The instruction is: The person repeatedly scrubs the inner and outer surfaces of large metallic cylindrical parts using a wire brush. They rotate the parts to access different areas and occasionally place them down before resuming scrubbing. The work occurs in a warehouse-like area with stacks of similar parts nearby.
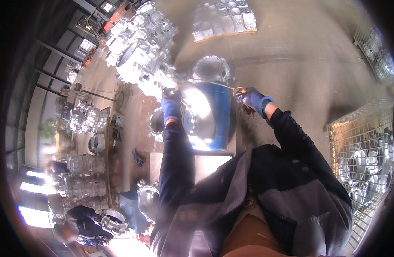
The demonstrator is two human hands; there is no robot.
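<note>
My right hand (251, 99), in a blue and dark glove, is closed round the wooden-looking handle of a long thin metal tool that looks like a file (220, 85). Its shaft points left across the far side of a blue drum (221, 118). My left hand (171, 106), also gloved in blue, is closed at the drum's left side, by the near end of a pile of silver metal castings (141, 64). Glare hides what its fingers grip. Strong light washes out a shiny surface on the drum. A round-mouthed casting (212, 68) stands just beyond the drum.
Another ring-shaped casting (156, 122) sits left of the drum. A wire cage (334, 141) with castings stands at right. More castings on a pallet (224, 36) lie far ahead. Rows of castings (83, 180) line the left. A dark-clothed person (87, 225) appears lower left.
</note>
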